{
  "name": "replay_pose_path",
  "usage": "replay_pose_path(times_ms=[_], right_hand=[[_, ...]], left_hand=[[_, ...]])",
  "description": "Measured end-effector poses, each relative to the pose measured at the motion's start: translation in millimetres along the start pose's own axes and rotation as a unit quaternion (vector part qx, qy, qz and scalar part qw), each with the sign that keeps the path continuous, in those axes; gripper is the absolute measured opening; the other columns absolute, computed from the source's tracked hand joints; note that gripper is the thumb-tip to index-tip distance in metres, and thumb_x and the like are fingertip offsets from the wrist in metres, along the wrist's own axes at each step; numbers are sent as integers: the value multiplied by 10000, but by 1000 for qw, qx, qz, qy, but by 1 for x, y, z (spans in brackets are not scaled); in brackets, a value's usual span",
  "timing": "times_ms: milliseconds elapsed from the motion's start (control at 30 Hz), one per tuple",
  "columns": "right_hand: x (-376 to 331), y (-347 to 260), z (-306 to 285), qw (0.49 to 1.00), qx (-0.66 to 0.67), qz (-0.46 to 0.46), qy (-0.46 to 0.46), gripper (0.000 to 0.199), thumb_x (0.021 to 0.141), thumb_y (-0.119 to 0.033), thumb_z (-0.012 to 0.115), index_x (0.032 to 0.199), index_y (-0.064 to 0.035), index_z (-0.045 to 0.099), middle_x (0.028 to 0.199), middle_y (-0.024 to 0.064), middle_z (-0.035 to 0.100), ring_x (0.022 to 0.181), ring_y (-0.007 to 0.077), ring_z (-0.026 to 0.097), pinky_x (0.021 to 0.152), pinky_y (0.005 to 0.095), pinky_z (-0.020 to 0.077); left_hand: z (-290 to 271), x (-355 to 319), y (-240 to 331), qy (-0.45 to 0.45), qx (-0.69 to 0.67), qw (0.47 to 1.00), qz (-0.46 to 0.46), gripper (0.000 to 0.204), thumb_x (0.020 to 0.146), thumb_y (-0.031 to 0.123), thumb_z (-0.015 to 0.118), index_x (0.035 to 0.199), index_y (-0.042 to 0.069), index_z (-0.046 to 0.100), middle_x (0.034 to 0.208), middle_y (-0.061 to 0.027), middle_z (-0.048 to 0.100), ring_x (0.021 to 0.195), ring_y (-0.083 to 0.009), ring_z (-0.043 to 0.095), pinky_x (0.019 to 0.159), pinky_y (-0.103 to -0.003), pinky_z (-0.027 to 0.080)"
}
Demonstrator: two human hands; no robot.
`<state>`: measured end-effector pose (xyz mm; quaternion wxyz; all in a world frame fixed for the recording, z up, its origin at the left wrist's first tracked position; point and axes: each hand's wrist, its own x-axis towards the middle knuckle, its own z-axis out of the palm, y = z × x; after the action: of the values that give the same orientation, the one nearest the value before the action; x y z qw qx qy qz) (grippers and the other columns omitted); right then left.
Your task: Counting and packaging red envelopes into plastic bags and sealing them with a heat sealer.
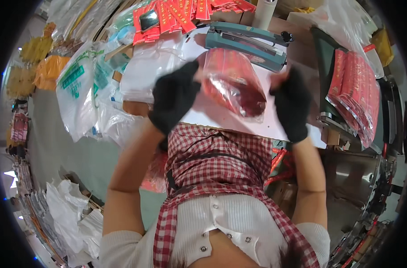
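Observation:
A clear plastic bag of red packets is in front of me over the white work surface, its near end shiny and creased. My left hand, in a black glove with bare fingertips, is closed at the bag's left edge. On the other side, my right hand wears a matching glove and is a little apart from the red contents. Motion smears its fingers, so I cannot tell whether they grip any clear film. Just beyond the bag lies a blue-green bag sealer with a long bar.
Clear flat bags lie to the left, next to white bags with green print. Red printed slips and a dark phone-like object are at the back. Filled red packs rest on the right beside another dark green machine.

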<state>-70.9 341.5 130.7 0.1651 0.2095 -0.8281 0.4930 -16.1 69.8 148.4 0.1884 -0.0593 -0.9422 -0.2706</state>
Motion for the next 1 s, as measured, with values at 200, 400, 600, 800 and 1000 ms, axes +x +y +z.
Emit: replay_pose_path(times_ms=[200, 400, 600, 800, 1000], right_hand=[[71, 4, -14, 976, 198, 68, 57, 139, 982, -210, 582, 911, -91, 593, 770, 29, 606, 632, 101, 548, 565, 237, 436], [30, 237, 96, 986, 68, 121, -95, 350, 906, -138, 647, 1241, -59, 580, 1099, 96, 668, 974, 191, 617, 874, 320, 494], [95, 350, 87, 976, 123, -9, -178, 392, 930, -184, 574, 1283, -14, 551, 1238, 116, 627, 1139, 239, 584, 991, 378, 457], [-11, 212, 125, 936, -146, 165, -275, 364, 1014, -290, 465, 1180, 24, 541, 1125, 190, 627, 1048, 343, 582, 965, 398, 443], [-190, 121, 79, 965, 34, -108, -237, 514, 779, -429, 778, 1013, -38, 540, 888, 133, 581, 824, 298, 575, 762, 408, 472]], left_hand=[[4, -32, -34, -52, -158, 975, -146, 391, 870, 119, 650, 1249, 29, 610, 993, -179, 706, 904, -300, 703, 763, -383, 552], [56, -131, -57, -103, -248, 944, -194, 411, 938, 205, 644, 1281, -14, 578, 1170, -141, 668, 1091, -249, 629, 972, -370, 479], [64, -157, -50, -143, -156, 961, -177, 877, 782, 465, 761, 1422, -14, 398, 1361, -245, 516, 1311, -358, 456, 1102, -422, 345], [75, -153, -46, -137, -46, 971, -188, 636, 830, 357, 689, 1327, 31, 462, 1117, -192, 600, 940, -391, 632, 773, -447, 521], [87, -126, -61, -208, 13, 974, -84, 366, 872, 277, 605, 1180, 92, 537, 1037, -160, 612, 882, -365, 645, 712, -456, 523]])
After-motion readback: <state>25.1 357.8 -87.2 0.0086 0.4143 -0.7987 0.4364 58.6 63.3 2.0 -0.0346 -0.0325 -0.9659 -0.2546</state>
